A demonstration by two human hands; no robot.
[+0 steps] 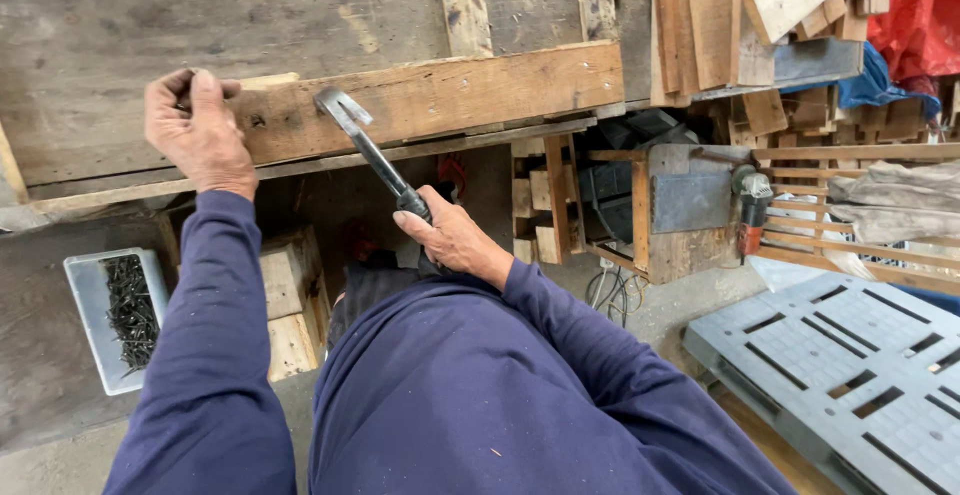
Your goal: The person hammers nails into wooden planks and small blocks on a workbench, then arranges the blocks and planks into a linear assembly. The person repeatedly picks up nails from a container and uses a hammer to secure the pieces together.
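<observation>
Because the long brown wooden plank (430, 100) lies flat across the grey workbench (150, 25), the left hand (198, 130) at ten o'clock pins its end, fingers pinched on something small, while the right hand (450, 240) grasps the steel hammer (365, 145), head resting at twelve o'clock; a grey tray of dark nails (115, 317) waits at eight o'clock, within reach.

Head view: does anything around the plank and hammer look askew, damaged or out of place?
Nothing is clearly damaged or spilled. The plank lies slightly tilted on the worn bench. The left hand pinches its end, the right hand grips the hammer. Nails stay inside the tray.
</observation>
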